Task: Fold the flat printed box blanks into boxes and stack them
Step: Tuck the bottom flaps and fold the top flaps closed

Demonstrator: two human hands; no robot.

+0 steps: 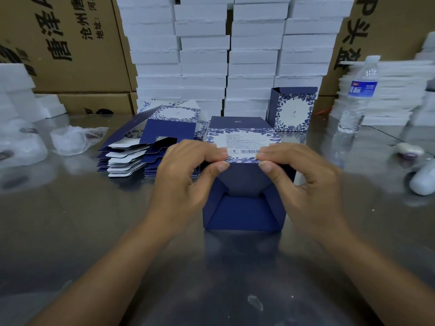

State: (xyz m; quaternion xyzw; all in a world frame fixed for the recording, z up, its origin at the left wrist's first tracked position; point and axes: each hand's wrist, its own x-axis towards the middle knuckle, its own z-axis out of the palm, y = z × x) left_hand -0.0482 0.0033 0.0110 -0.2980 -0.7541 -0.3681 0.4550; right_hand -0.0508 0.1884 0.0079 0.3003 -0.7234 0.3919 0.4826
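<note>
At the centre of the metal table [94, 231] lies the navy box [244, 208], its bottom flaps facing the person. The left hand [188, 175] and right hand [299, 180] each pinch its upper near edge, thumbs under and curled fingers pressed together on the barcode panel. From this box, the flat blanks [150, 147] sit fanned at 10 o'clock, a folded box [293, 109] stands upright at 1 o'clock, and a water bottle [360, 95] stands at 2 o'clock.

Two hands [186, 177] [306, 182], one half-folded box [243, 215], one standing box [293, 109], one blank pile [150, 147], one water bottle [357, 97]
</note>
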